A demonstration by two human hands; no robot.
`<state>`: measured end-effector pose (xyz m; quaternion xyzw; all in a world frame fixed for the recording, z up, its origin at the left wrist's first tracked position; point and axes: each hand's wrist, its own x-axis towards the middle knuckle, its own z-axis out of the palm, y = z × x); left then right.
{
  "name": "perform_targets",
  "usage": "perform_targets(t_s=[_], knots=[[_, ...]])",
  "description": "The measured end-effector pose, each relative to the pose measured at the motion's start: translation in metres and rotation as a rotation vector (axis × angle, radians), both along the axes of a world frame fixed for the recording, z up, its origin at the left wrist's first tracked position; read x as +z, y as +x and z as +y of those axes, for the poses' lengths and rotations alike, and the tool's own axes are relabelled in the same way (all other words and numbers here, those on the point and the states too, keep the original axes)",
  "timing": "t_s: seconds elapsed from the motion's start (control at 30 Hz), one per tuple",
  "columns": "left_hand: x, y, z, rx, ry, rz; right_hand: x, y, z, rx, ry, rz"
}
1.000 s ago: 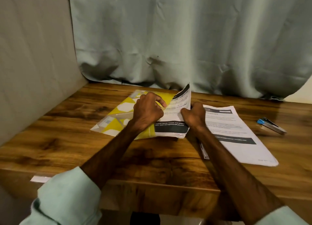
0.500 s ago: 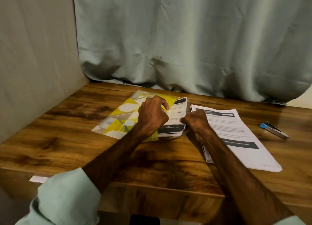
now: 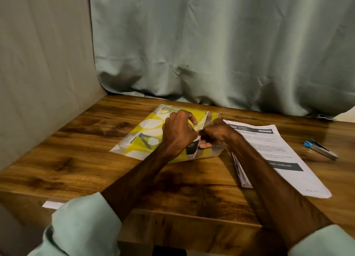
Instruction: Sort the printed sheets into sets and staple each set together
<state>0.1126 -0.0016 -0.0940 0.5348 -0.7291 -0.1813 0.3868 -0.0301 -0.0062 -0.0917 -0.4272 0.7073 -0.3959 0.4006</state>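
Observation:
A yellow and white patterned plastic folder [image 3: 146, 136] lies on the wooden table [image 3: 86, 171]. A printed sheet with a black band [image 3: 192, 150] sticks out of the folder's right opening. My left hand [image 3: 178, 134] grips this sheet from the left with curled fingers. My right hand [image 3: 217, 134] pinches the sheet's right edge, thumb underneath. A stack of printed sheets [image 3: 284, 157] lies flat to the right, partly under my right forearm. Further right lies a metal stapler with a blue end [image 3: 320, 149].
A pale green curtain [image 3: 211, 53] hangs along the table's back edge. A grey wall [image 3: 38, 73] closes off the left side. A small white slip [image 3: 52, 204] sits at the table's front left edge.
The printed sheet stood up between my hands; it has come down and folded narrower at the folder's mouth. Both hands have drawn closer together over it.

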Motion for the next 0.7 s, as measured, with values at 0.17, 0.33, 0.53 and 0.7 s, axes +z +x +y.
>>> perform_targets(t_s=[0.17, 0.33, 0.53, 0.7], knots=[[0.001, -0.001, 0.003, 0.013, -0.017, 0.011, -0.011, -0.003, -0.002, 0.004, -0.004, 0.002], [0.001, -0.002, 0.005, -0.011, -0.020, 0.022, -0.016, 0.008, -0.003, -0.009, -0.054, -0.123], [0.000, 0.000, 0.003, -0.015, -0.020, 0.013, -0.015, 0.011, -0.003, -0.032, -0.101, -0.092], [-0.003, 0.000, 0.003, 0.000, 0.007, -0.026, -0.009, 0.010, 0.005, 0.081, -0.048, 0.042]])
